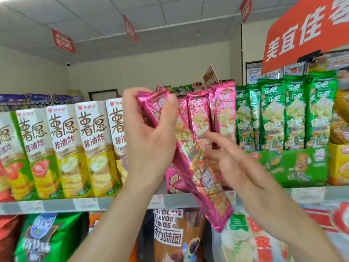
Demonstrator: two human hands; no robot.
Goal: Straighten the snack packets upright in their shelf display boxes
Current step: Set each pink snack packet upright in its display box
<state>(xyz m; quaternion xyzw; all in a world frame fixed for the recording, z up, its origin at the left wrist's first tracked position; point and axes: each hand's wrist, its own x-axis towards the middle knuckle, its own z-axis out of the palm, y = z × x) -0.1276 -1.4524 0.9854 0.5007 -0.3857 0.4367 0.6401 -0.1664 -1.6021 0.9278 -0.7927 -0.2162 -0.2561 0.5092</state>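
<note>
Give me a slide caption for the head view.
Left hand grips a tilted pink snack packet while the right hand reaches toward the upright pink packets.

The shelf (pixel 56 206) runs the full width, and its grey front edge carries white price labels (pixel 86 203). At the left end a row of tall crisp cartons (pixel 94 148) stands upright directly on it. The cartons stand side by side and touching, fronts facing out, close to the front edge. Right of them, near the middle, sits a pink display box (pixel 174 183), partly hidden. Just beside it to the right stands a green display box (pixel 294 167), its low front wall at the shelf's front edge, with green packets (pixel 272 114) upright inside. At the right end a yellow display box (pixel 339 163) touches the green one and is cut off by the frame.
</note>
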